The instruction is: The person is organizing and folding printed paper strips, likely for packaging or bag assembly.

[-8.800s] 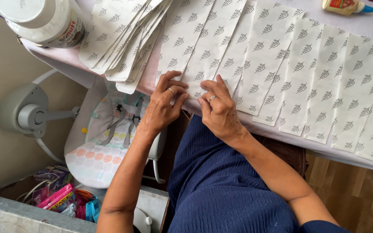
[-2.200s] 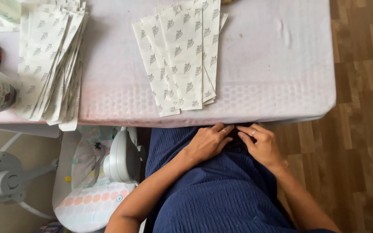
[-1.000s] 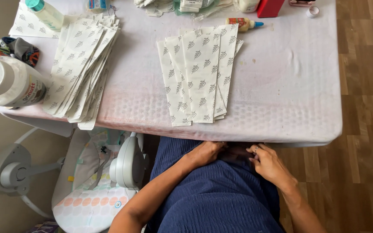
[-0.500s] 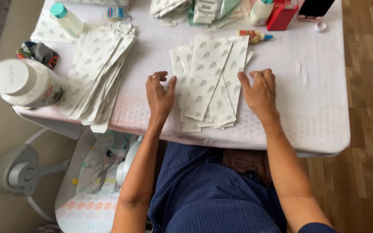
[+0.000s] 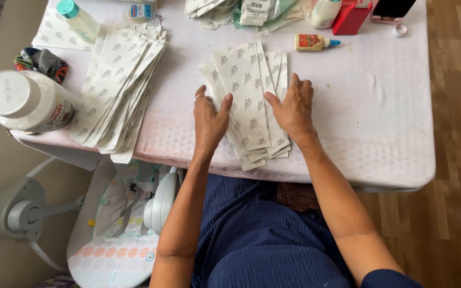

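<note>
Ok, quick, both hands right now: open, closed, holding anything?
Left hand: open, flat, pressing the left edge of the stack of patterned paper strips.
Right hand: open, flat against the stack's right edge; nothing gripped.

Setting: a home, used as a craft workspace — a table under a pale cloth stood on a wood-plank floor. Beside it sat an infant bouncer seat with patterned padding. On the table lay domestic clutter — a glue bottle, a large white tub, a small teal-capped bottle, a red box, and stacks of printed paper sleeves.
</note>
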